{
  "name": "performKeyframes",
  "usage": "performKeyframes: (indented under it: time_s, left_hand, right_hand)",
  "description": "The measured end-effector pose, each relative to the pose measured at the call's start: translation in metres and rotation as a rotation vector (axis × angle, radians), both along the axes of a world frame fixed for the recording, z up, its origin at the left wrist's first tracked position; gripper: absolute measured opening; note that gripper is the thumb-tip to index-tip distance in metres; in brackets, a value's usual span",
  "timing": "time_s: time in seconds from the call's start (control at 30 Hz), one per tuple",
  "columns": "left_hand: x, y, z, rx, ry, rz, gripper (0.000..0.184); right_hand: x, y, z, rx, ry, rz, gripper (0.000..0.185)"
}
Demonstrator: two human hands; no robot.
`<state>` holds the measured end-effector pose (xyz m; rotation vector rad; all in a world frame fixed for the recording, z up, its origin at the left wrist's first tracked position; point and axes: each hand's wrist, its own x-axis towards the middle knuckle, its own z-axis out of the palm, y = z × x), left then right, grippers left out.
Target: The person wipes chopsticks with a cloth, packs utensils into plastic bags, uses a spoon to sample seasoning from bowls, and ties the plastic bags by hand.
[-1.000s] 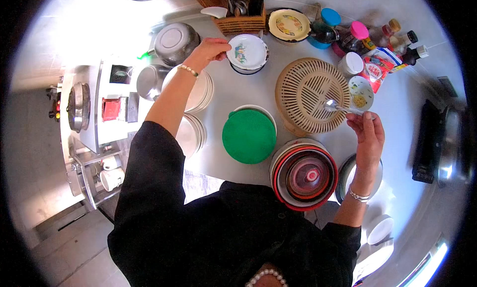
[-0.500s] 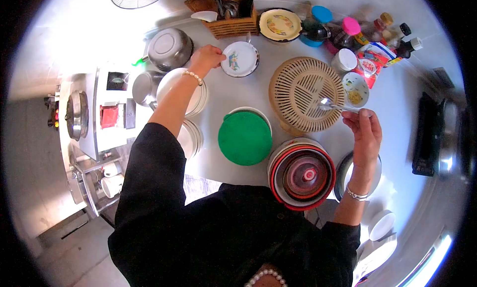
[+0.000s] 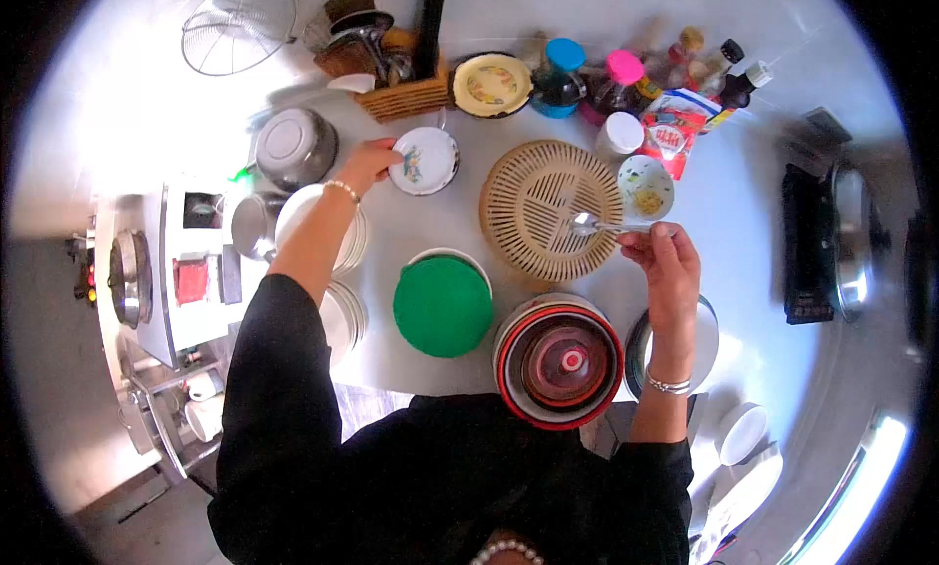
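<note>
From where I stand, both of this person's hands are busy over the crowded desk [image 3: 416, 225]. The left hand [image 3: 370, 164] reaches to the far side, its fingers pinching the near-left edge of a small white dish [image 3: 427, 162] painted with flowers. The dish is on the far part of the desk, between the upturned pot [image 3: 293, 146] and the beige slotted cover [image 3: 518, 213]; I can't tell whether it is lifted clear of whatever lies beneath.

The right hand [image 3: 667, 262] has its fingers closed on the handle of a spoon [image 3: 584, 225]. Its head points left, above the slotted cover, and sits in no vessel. Just beyond that hand is a small bowl [image 3: 631, 178] with some yellowish food inside, so it isn't emptied.

As far as I can judge, the work is midway: both things are taken in hand, and neither is put down yet. What is in the small dish, if anything, doesn't show clearly.

Nearer the body, a green lid [image 3: 443, 306] sits over a white container whose rim peeks out behind it, and a glass lid [image 3: 559, 364] rests in the red-rimmed pile next to it. Neither hand touches those, nor the stacked plates [image 3: 342, 244] by the left arm.
</note>
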<state>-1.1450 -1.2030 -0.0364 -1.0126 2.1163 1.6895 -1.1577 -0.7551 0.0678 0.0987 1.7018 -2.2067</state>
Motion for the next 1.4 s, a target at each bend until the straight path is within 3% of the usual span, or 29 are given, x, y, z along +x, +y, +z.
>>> performKeyframes:
  time_s: [0.13,0.27,0.53,0.63,0.77,0.87,1.03,1.17,1.33,1.4]
  left_hand:
    - [0.002,-0.002,-0.014,0.067,0.14,0.033,0.023]
    - [-0.001,0.004,-0.014,0.046,0.121,0.07,0.022]
    - [-0.014,0.039,0.044,0.208,0.228,0.273,0.026]
    - [-0.035,0.062,0.061,0.159,0.259,0.258,0.026]
    - [-0.061,0.092,0.057,0.246,0.484,0.306,0.017]
    - [-0.09,0.105,0.044,0.207,0.385,0.443,0.013]
    - [-0.107,0.12,0.045,0.131,0.394,0.45,0.016]
    - [-0.116,0.106,-0.007,-0.076,0.83,0.239,0.017]
    - [-0.114,0.098,-0.004,-0.155,0.871,0.168,0.016]
    - [-0.11,0.099,0.011,-0.195,0.762,0.133,0.016]
  right_hand:
    - [0.001,0.001,0.001,0.001,0.014,0.001,0.022]
    - [0.0,0.003,-0.001,-0.011,0.007,0.01,0.023]
    - [0.004,0.009,0.01,0.015,0.002,-0.026,0.023]
    - [0.003,0.011,0.007,0.001,-0.011,-0.03,0.023]
    - [0.005,0.011,0.001,-0.035,-0.018,-0.024,0.021]
    - [0.007,0.018,0.0,-0.042,-0.018,-0.029,0.021]
    - [0.011,0.028,0.002,-0.035,-0.021,-0.078,0.02]
    - [0.013,0.035,0.0,-0.042,-0.032,-0.083,0.02]
    - [0.013,0.032,0.001,-0.04,-0.028,-0.091,0.019]
    - [0.014,0.029,0.003,-0.022,-0.03,-0.088,0.02]
